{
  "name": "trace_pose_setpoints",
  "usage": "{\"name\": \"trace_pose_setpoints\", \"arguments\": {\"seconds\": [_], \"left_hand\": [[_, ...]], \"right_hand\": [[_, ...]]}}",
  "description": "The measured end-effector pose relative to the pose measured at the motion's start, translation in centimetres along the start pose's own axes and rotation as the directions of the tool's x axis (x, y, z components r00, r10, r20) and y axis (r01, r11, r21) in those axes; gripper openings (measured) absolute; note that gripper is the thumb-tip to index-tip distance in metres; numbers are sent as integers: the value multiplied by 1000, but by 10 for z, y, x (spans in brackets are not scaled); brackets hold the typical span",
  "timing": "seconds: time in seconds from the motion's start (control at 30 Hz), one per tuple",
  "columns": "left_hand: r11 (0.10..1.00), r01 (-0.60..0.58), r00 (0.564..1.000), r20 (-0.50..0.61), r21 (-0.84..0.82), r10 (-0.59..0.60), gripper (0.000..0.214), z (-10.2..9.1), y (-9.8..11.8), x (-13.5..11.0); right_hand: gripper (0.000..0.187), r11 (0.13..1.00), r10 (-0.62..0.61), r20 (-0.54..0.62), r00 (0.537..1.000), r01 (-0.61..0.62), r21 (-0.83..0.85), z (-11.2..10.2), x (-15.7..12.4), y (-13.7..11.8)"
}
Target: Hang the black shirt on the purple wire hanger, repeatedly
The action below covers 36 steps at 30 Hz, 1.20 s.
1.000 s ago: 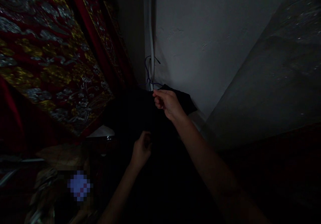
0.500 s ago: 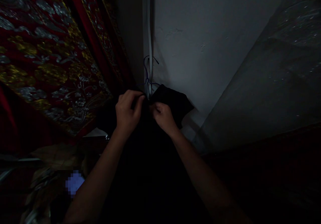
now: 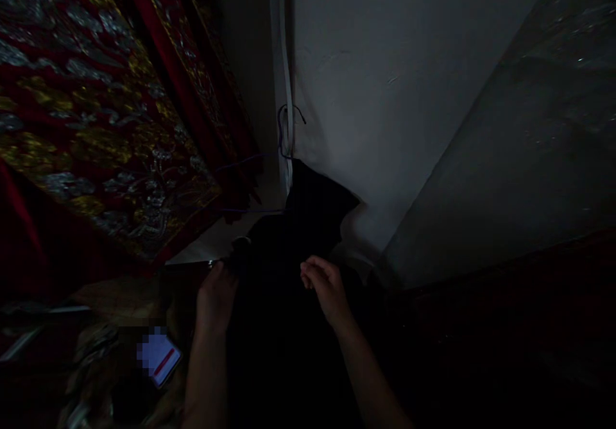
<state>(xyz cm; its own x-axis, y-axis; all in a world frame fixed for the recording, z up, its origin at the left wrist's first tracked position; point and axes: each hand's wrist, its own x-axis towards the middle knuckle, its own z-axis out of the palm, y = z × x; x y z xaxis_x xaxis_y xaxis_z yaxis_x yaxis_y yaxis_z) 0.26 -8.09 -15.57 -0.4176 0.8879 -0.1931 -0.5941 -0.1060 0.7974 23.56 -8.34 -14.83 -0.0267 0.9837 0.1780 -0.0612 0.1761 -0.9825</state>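
Dim wall (image 3: pixel 375 115), red embroidered cloth (image 3: pixel 106 115) alongside, lit phone (image 3: pixel 166 358), black garment (image 3: pixel 293 243) half off hanger (image 3: pixel 280 140), left hand (image 3: pixel 216 295), right hand (image 3: pixel 326 286) (grips unclear).

Black cloth (image 3: pixel 317 201) hangs from one side of a hanger (image 3: pixel 280 149). The left hand (image 3: pixel 216 294) is at its edge; the right hand (image 3: pixel 325 286) curls before it.

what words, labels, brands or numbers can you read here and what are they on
None can be read.
Lit screen at lower left: partly pixelated, with a red bar; any writing is too small or blurred to read.
Red cloth with gold and silver decoration: no legible lettering.
Black cloth by the hands: too dark to show any label.
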Motion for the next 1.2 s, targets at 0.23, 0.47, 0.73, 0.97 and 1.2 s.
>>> {"name": "trace_pose_setpoints", "arguments": {"seconds": [0.23,0.47,0.73,0.97,1.2], "left_hand": [[941,-326,918,267,88,293,22,58,-21,-52],[699,-634,717,588,330,373,20,81,-30,-71],[505,-602,478,786,618,-393,56,40,-35,-22],[90,-684,659,665,724,-351,41,8,11,16],[-66,-536,842,527,842,-111,52,0,88,39]], "right_hand": [[49,972,-99,65,993,110,-206,-18,-10,0],[30,992,-64,260,964,89,-87,-5,2,-22],[13,886,-91,637,765,354,-299,-61,48,-81],[29,840,-305,190,933,358,-407,-56,128,-61],[44,847,-213,117,970,243,-473,-63,141,-42]]}}
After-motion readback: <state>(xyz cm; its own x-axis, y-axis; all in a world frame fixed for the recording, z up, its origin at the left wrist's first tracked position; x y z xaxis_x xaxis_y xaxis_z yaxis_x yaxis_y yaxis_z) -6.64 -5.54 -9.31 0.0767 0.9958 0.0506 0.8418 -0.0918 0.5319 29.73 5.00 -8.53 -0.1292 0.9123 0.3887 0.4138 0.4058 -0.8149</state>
